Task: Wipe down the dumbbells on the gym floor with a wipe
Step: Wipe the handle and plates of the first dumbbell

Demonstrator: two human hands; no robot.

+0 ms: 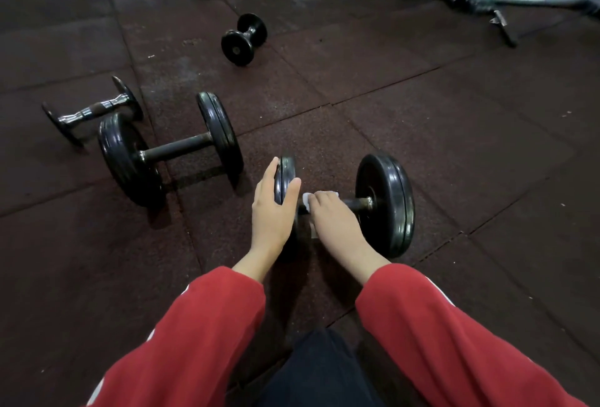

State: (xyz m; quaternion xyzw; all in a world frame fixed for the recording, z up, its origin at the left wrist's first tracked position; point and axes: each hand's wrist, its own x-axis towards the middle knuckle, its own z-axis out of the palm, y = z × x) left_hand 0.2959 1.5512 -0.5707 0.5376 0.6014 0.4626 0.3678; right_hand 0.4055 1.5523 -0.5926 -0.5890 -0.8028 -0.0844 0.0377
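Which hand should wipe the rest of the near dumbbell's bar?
Right. The right hand already holds the white wipe curled around the dark metal bar of the near black plate dumbbell. The left hand steadies its left plate, carrying no wipe.

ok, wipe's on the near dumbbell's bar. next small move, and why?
Probably slide the right hand with the wipe along the bar toward the right-side plate. That stretch of bar is bare, and the left hand already grips the other plate, steadying the dumbbell against rolling.
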